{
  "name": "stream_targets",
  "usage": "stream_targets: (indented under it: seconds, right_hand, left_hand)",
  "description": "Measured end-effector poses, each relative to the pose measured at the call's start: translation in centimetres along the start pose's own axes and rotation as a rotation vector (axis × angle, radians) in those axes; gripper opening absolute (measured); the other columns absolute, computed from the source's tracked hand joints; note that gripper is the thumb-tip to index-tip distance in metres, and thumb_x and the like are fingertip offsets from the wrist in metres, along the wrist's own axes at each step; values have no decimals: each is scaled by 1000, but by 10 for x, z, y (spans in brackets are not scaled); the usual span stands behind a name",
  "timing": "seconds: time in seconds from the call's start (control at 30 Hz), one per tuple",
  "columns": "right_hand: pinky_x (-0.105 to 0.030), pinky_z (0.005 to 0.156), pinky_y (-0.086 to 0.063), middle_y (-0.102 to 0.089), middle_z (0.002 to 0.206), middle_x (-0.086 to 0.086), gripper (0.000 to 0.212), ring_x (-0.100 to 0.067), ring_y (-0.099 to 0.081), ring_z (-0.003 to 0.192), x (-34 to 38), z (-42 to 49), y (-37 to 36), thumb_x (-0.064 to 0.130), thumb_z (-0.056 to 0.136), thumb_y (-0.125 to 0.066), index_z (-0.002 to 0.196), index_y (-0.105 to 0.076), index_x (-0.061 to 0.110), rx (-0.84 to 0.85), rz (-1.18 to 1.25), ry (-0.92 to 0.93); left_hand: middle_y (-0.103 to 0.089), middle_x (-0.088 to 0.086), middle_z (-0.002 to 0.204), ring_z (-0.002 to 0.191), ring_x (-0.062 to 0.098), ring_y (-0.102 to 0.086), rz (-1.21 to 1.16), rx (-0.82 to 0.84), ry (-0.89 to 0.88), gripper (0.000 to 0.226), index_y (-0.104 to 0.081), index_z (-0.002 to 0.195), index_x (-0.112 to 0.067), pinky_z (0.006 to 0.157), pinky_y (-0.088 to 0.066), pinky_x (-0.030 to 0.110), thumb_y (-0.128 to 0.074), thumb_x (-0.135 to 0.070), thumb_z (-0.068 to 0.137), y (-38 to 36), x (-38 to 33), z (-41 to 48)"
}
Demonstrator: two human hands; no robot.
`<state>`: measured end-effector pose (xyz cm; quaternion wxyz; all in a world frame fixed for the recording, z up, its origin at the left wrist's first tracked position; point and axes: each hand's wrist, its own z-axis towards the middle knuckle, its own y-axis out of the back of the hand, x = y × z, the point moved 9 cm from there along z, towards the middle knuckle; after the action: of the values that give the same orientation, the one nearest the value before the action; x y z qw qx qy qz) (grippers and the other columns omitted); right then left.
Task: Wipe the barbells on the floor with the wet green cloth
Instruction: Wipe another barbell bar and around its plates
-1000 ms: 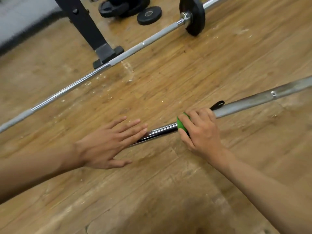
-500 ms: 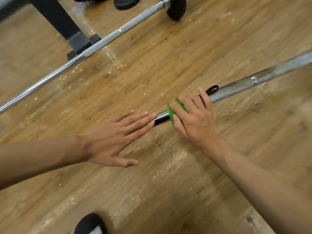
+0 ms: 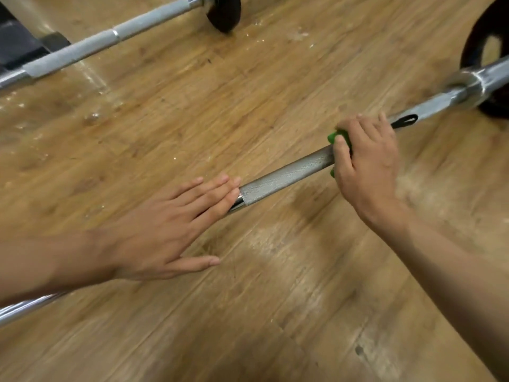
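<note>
Far barbell (image 3: 104, 42): upper left of frame, lying on the wooden floor (image 3: 248, 78), no hand on it. Risk: being left out of the wipe, since both hands are on the other bar.
Left hand (image 3: 170, 224): lower left to centre. 4 fingers straight and together, flat on the near barbell; thumb spread aside. Risk: a flat press does not lock the bar; if it rolls, the fingertips could slip between shaft and floor.
Near barbell (image 3: 283, 175): diagonal, lower left edge to upper right; knurled section bare between the 2 hands. Risk: knurling may snag fibres and trap moisture.
Green cloth (image 3: 337, 137): right of centre, wrapped on the shaft, mostly hidden; black loop (image 3: 405, 121) trails at its upper right. Risk: the loop may catch.
Right hand (image 3: 366, 158): fingers curled, clamped over cloth and shaft. Risk: a long stroke to the upper right could drive the knuckles into the collar (image 3: 468, 84).
</note>
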<state>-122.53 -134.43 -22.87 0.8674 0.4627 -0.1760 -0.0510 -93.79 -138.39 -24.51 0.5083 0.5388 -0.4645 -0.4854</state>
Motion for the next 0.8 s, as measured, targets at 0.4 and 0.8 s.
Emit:
stream_targets:
  seconds: [0.4,0.8]
  right_hand:
    - [-51,121,-30,-63,136,-14,60,-39,-57,123,100,-41,-11,47,107,-29,133,-65,6,169,23,404]
    - [-58,107,-37,-65,108,-17,46,-40,-54,112,30,-12,-3,38,103,-37,98,-66,4,-72,63,-211]
  left_hand:
    - [-11,14,174,161,27,-13,4,-62,18,92,-12,166,-3,126,-18,44,-35,-68,104,1,0,2]
    - [-8,10,175,161,25,-11,-32,-7,46,88,-9,167,-7,124,-20,44,-35,-65,106,-1,1,0]
